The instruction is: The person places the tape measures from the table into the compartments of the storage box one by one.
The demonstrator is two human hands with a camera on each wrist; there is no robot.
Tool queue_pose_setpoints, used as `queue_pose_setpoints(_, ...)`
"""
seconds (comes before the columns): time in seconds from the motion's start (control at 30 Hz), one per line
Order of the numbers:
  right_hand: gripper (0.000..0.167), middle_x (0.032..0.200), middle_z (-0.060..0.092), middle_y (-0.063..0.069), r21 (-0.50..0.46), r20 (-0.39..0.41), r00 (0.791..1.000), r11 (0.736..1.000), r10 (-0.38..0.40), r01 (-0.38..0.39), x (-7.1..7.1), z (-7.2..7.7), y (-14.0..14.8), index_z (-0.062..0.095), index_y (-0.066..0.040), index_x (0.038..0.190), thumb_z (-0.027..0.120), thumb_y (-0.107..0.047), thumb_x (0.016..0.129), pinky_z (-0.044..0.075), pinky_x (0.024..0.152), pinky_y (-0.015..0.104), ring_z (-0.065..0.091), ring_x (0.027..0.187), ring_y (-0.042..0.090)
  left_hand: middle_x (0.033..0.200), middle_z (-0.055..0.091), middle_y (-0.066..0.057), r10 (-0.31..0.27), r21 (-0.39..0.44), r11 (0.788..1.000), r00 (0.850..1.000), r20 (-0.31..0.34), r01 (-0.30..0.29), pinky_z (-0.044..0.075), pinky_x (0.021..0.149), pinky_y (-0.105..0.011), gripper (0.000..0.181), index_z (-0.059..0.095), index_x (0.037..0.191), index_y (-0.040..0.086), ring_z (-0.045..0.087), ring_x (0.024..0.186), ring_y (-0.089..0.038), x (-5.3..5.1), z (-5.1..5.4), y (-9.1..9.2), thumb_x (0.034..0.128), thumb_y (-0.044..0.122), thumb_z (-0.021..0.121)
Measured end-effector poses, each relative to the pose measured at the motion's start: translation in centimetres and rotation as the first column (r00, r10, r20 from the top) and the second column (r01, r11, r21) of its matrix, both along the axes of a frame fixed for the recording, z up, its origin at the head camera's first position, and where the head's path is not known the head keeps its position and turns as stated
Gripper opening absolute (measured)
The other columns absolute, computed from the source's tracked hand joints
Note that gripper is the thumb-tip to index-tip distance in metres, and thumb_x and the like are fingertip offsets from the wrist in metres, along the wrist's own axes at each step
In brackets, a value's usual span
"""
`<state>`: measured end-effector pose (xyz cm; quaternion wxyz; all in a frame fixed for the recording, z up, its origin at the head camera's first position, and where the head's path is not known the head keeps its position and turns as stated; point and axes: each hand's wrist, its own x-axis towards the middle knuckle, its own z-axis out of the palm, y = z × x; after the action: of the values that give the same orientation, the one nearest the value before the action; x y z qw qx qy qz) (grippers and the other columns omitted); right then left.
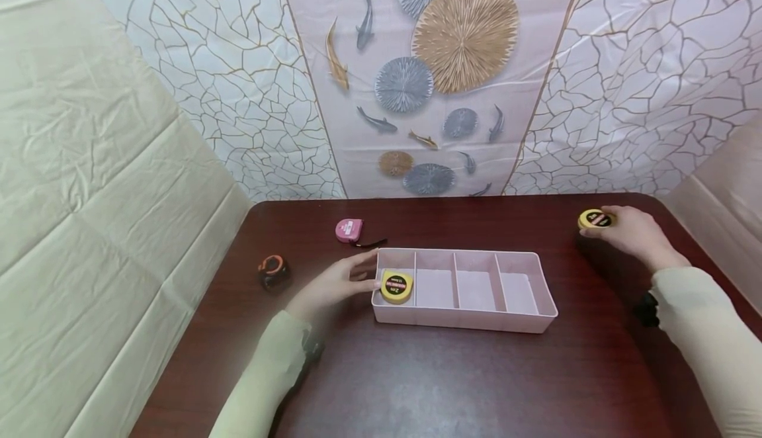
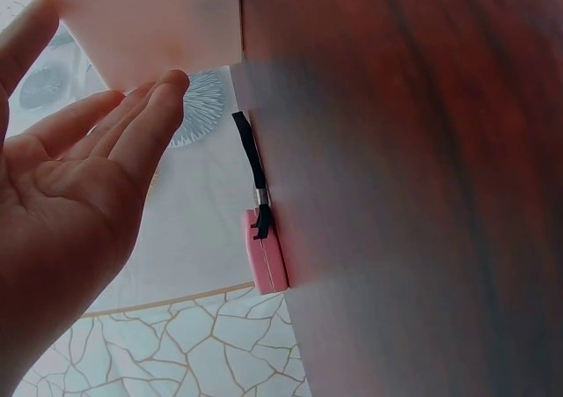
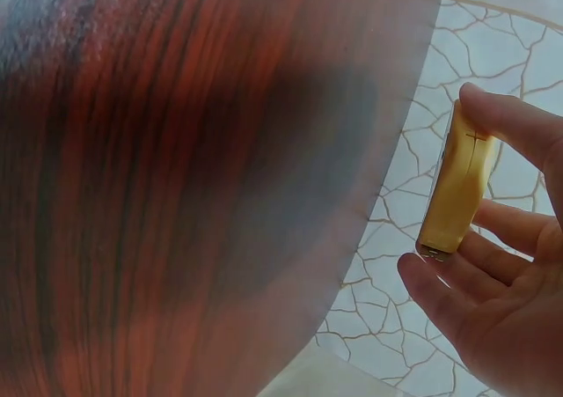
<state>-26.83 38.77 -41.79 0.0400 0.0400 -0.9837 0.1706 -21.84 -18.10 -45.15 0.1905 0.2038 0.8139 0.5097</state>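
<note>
A pale pink box [image 1: 464, 319] with a row of compartments stands on the table. In its leftmost compartment sits a yellow tape measure [image 1: 395, 287], label side up. My left hand [image 1: 336, 286] touches the box's left end with fairly straight fingers; in the left wrist view the fingertips [image 2: 171, 84] meet the box wall [image 2: 158, 27]. Off to the right, my right hand [image 1: 637, 234] pinches a second yellow tape measure [image 1: 596, 219] between thumb and fingers. In the right wrist view this tape measure [image 3: 459, 181] is seen edge-on, held above the table.
A pink tape measure [image 1: 348, 229] with a black strap [image 1: 372, 243] lies behind the box's left end. An orange and black tape measure [image 1: 274, 272] is at the table's left side. Patterned cloth [image 1: 428, 94] hangs along the table's back edge.
</note>
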Motion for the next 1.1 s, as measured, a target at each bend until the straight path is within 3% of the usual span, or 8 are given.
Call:
queue_pose_setpoints(0.53,0.08,0.122,0.052,0.045,0.001,-0.025,1.0,1.0,-0.009,0.009,0.1,1.4,0.7,0.045,0.023,0.131,0.072,-0.041,0.091,0.041,0.085,0.066,0.054,0.1,0.055,0.157,0.042,-0.008,-0.034,0.026,0.999,0.999,-0.012,0.034,0.036,0.114,-0.046,0.073,0.034,0.158,0.017,0.044,0.14,-0.032,-0.1,0.3,0.1,0.0956,0.018,0.072)
queue_pose_setpoints(0.73,0.081,0.127,0.047,0.046,-0.01,-0.015,1.0,1.0,-0.015,0.015,0.3,1.7,0.8,0.044,0.023,0.133,0.071,-0.042,0.092,0.039,0.089,0.068,0.049,0.108,0.059,0.156,0.042,-0.011,-0.044,0.052,0.998,0.999,-0.01,0.045,0.036,0.114,-0.045,0.073,0.033,0.158,0.013,0.044,0.14,-0.031,-0.1,0.2,0.1,0.0958,0.016,0.071)
queue_pose_setpoints(1.1,0.083,0.129,0.044,0.048,-0.031,0.014,0.999,0.999,-0.032,0.032,0.5,2.1,0.7,0.041,0.023,0.135,0.067,-0.044,0.094,0.038,0.089,0.068,0.047,0.11,0.059,0.157,0.041,-0.007,-0.033,0.037,0.999,0.999,-0.006,0.033,0.037,0.113,-0.044,0.073,0.035,0.158,0.015,0.045,0.139,-0.03,0.0,0.1,0.1,0.0954,0.021,0.072)
